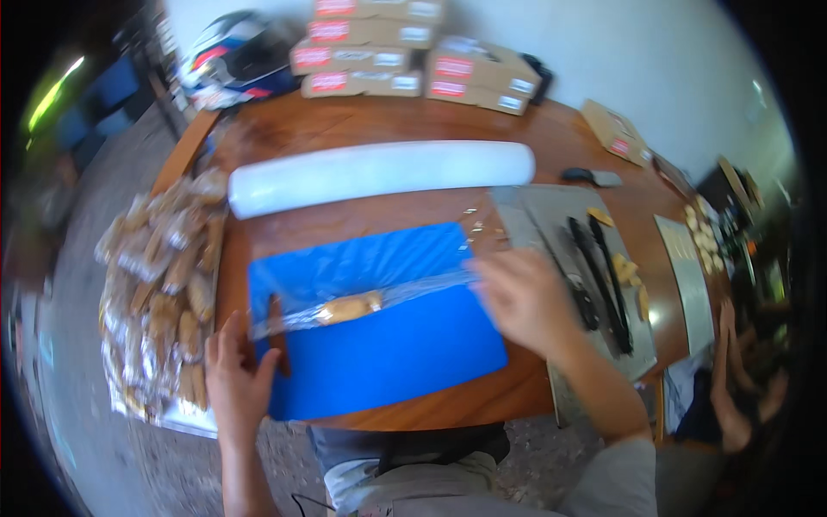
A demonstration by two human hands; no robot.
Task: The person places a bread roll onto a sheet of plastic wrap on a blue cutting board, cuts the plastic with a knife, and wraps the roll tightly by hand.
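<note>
On a blue cutting board (pixel 394 368) lies a light brown piece of food (pixel 349 308), perhaps a pastry or roll, wrapped in clear plastic film (pixel 423 284). The film runs as a narrow gathered band to both sides, with a loose sheet spread above it. My left hand (pixel 240 365) is at the board's left edge, thumb and fingers apart, close to the film's left end; whether it touches the film is unclear. Motion blurs my right hand (pixel 520 294), whose curled fingers pinch the film's right end at the board's right side.
Film-wrapped pieces (pixel 161 304) are piled at the left. Behind the board lies a large white roll (pixel 381 174). A grey board (pixel 517 207) at the right bears black-handled tools (pixel 607 278). Cardboard boxes (pixel 362 58) and a helmet (pixel 239 58) stand behind. Another person's arms (pixel 727 375) show far right.
</note>
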